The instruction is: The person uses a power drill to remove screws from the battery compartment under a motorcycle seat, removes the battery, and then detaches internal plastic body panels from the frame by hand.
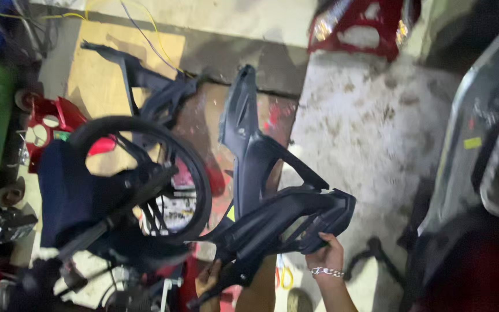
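Black fairing panel (272, 202), gripped by both hands (326, 254)

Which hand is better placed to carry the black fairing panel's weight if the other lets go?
Probably the right hand: it grips the black fairing panel at its wide boxy end. The left hand only holds the narrow lower tip.

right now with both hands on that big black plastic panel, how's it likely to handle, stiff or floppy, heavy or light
The black plastic panel is probably light for its size: it is thin-walled with large open cut-outs. It likely flexes somewhat, since long narrow arms reach far beyond the left hand and right hand. Those slim arms look like the parts most apt to crack if twisted.
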